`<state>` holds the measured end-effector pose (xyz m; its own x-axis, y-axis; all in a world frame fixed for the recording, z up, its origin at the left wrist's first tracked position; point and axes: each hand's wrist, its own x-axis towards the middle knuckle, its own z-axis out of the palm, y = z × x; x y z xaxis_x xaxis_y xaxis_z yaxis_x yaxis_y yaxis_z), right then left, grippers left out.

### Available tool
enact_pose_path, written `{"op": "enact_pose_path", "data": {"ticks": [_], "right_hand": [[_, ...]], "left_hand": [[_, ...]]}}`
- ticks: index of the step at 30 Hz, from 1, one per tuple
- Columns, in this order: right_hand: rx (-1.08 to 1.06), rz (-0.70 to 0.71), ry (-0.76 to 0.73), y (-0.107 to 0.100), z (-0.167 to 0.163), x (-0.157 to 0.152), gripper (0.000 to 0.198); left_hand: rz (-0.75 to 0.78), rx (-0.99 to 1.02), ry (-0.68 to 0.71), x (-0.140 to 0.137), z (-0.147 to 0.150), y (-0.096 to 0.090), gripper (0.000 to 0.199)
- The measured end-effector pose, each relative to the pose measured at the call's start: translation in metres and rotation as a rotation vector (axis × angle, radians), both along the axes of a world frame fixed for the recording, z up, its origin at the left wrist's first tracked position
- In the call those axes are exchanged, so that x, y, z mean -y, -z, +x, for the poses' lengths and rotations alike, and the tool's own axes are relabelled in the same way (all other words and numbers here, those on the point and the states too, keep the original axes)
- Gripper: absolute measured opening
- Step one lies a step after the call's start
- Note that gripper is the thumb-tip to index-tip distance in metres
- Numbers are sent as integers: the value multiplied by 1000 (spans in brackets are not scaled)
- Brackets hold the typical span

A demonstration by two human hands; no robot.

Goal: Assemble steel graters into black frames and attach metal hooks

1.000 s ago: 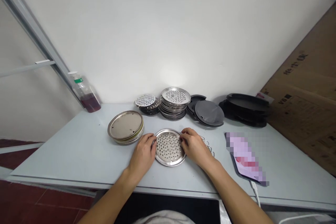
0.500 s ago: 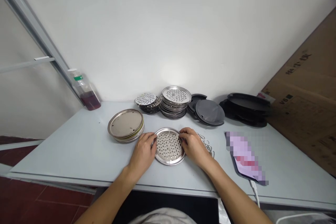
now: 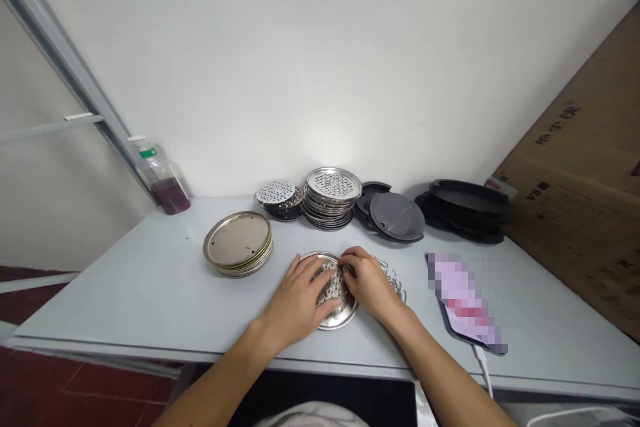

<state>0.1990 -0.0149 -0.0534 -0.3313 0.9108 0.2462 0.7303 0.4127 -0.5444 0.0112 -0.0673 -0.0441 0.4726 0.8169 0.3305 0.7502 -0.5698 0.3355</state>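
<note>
Head view: the left hand (image 3: 296,299) is lying over the left part of a perforated metal disc (image 3: 335,291), thumb and fingers spread apart; whether the fingertips are touching it, I cannot tell. The disc is resting on the pale table (image 3: 140,300) between both hands. The right hand (image 3: 369,281) is bending its fingers at the far right rim; whether they are pinching it is not showing. Hole edges, if sharp, could be cutting any fingertip dragging across them. Wire loops (image 3: 393,279) are lying just beside the right hand; a sideways sweep could be scattering them. Farther back, a stack of perforated discs (image 3: 330,207) is sitting unevenly; a knock could be toppling it.
</note>
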Motion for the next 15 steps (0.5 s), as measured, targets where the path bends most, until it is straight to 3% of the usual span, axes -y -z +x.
{"op": "enact_pose_path", "data": {"ticks": [6,15], "right_hand": [[5,-17,-17,-2,2,0,33],[17,-24,-36,-5,4,0,36]], "left_hand": [[-39,-14,27,3,3,5,61],[-18,16,40,3,3,8,48]]}}
